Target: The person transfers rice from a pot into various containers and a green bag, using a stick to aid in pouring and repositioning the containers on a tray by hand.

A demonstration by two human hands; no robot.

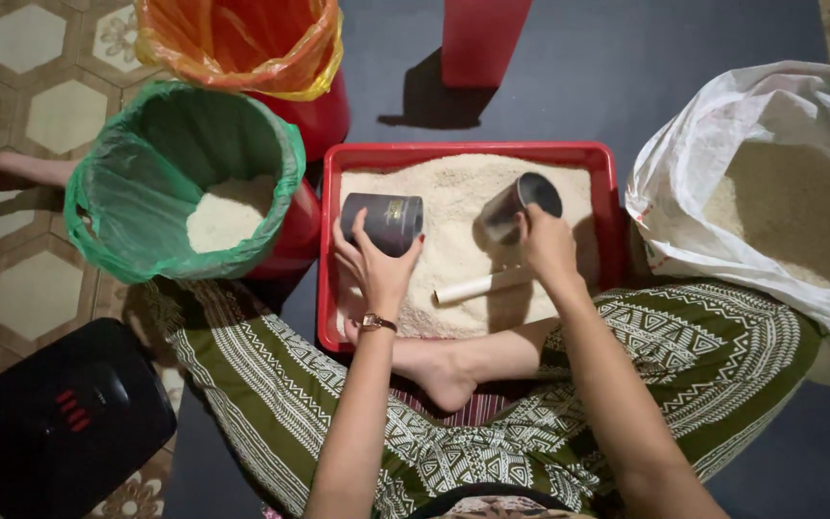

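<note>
While the person sits cross-legged on the floor, both hands work over a red tray [329,240] of rice resting against the legs.

Left hand [377,269]: fingers wrapped round a dark cup [384,221], held on its side above the left part of the tray, mouth to the right. A watch [377,323] sits on this wrist.

Right hand [545,245]: closed on a grey metal cup [521,204], tilted, its open mouth up and to the right, above the middle of the tray.

White tube [477,285]: lying on the rice between the two hands, near the right wrist.

Left of tray: bin with green liner [108,183], some rice at the bottom. Behind it, bin with orange liner [242,43].

Right of tray: white sack [722,144], open, rice inside.

Lower left: black case [60,423] on the tiled floor.
</note>
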